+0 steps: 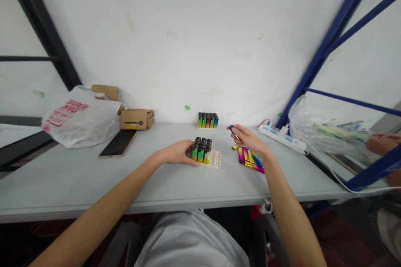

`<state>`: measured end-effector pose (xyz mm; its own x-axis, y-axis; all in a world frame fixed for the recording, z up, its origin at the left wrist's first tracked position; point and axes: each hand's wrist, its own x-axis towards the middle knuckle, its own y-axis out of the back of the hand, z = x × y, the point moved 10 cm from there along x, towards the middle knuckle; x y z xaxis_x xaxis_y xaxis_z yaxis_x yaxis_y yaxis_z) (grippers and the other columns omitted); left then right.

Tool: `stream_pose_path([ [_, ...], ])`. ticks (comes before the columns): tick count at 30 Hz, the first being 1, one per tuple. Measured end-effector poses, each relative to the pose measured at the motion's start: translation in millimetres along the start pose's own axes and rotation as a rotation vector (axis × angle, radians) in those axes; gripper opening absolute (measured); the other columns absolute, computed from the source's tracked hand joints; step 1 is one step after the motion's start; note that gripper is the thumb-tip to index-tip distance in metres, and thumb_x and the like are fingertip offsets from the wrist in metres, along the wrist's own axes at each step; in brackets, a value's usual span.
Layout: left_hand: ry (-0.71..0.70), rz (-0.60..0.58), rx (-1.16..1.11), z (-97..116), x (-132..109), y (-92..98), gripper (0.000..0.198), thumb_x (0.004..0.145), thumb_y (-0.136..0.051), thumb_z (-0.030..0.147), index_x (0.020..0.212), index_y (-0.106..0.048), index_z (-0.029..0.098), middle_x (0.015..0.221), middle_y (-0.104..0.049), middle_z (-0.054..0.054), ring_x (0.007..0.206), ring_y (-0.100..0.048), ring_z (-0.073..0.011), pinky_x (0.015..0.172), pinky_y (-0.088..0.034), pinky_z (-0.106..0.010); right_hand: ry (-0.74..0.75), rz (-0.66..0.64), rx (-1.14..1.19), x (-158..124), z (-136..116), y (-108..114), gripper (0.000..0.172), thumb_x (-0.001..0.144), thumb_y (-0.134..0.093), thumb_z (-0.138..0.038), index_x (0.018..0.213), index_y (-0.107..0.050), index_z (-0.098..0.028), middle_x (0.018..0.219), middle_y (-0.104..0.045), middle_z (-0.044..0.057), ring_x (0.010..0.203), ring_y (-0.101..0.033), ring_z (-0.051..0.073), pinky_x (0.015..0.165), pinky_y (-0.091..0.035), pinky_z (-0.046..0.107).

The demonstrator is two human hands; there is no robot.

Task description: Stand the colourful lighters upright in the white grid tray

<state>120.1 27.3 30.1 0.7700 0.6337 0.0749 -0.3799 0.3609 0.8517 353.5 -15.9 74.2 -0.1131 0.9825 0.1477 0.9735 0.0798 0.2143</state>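
Observation:
A white tray with round holes [215, 160] lies on the table in front of me. Upright lighters [202, 150] with black tops and shiny multicoloured bodies fill its left part, and the holes at its right end show bare. My left hand [178, 152] is around the left end of this tray, thumb at the front and fingers behind, partly hidden by the lighters. To the right, my right hand [246, 137] pinches a single lighter [232, 129], blue at one end and tilted above the table. Below that hand lies a loose pile of shiny lighters [249, 158] in pink, yellow and blue.
Against the wall stands a second block of lighters [208, 121]. At left are a white plastic bag [84, 114], a cardboard box [137, 119] and a dark phone [119, 143]. A power strip [283, 137] lies at right, near a blue frame. Another person's hand [384, 144] shows beyond it.

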Motion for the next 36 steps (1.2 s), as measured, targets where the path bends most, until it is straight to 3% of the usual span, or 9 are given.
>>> stream_pose_path([
  [7,-0.003,-0.038,-0.033,-10,2,0.7,0.064,0.063,-0.087,0.070,0.096,-0.068,0.018,0.091,-0.069,-0.004,0.081,-0.061,-0.0239,0.071,-0.047,-0.031,0.114,0.103,-0.361,10,-2,-16,0.052,0.096,-0.051,-0.071,0.077,-0.051,-0.022,0.066,-0.050,-0.003,0.059,-0.043,0.013,0.053,-0.034,0.026],
  [10,0.008,-0.056,-0.046,-15,3,-0.6,0.065,0.063,-0.087,0.069,0.099,-0.068,0.018,0.093,-0.069,-0.004,0.083,-0.062,-0.0245,0.071,-0.047,-0.031,0.210,0.167,-0.520,9,-12,-22,0.050,0.097,-0.050,-0.065,0.070,-0.049,-0.023,0.063,-0.050,-0.002,0.061,-0.044,0.015,0.058,-0.033,0.028],
  [14,0.020,-0.046,-0.040,-16,3,-0.1,0.068,0.062,-0.087,0.070,0.101,-0.069,0.017,0.093,-0.070,-0.005,0.083,-0.063,-0.0245,0.071,-0.047,-0.031,0.289,0.254,-0.671,7,-21,-26,0.032,0.091,-0.055,-0.046,0.071,-0.054,-0.021,0.066,-0.053,-0.001,0.065,-0.046,0.016,0.063,-0.032,0.029],
  [20,0.004,-0.036,-0.061,-12,1,1.7,0.069,0.062,-0.087,0.070,0.104,-0.071,0.018,0.093,-0.072,-0.004,0.082,-0.064,-0.0251,0.071,-0.048,-0.032,0.296,0.288,-0.708,9,-17,-22,0.019,0.087,-0.057,-0.035,0.075,-0.061,-0.021,0.069,-0.059,0.000,0.067,-0.049,0.017,0.065,-0.036,0.029],
  [29,0.013,-0.047,-0.063,-10,1,-0.3,0.065,0.064,-0.086,0.068,0.100,-0.069,0.018,0.091,-0.069,-0.004,0.082,-0.062,-0.0244,0.071,-0.048,-0.032,0.338,0.186,-0.640,9,-17,-30,0.043,0.100,-0.051,-0.059,0.083,-0.061,-0.021,0.070,-0.057,-0.001,0.066,-0.047,0.017,0.063,-0.034,0.029],
  [36,0.010,-0.054,-0.068,-8,1,0.0,0.067,0.064,-0.086,0.069,0.103,-0.068,0.018,0.092,-0.070,-0.004,0.082,-0.062,-0.0242,0.071,-0.048,-0.032,0.314,0.252,-0.645,9,-15,-25,0.023,0.092,-0.056,-0.038,0.085,-0.068,-0.019,0.079,-0.069,0.002,0.073,-0.058,0.019,0.072,-0.041,0.030],
])
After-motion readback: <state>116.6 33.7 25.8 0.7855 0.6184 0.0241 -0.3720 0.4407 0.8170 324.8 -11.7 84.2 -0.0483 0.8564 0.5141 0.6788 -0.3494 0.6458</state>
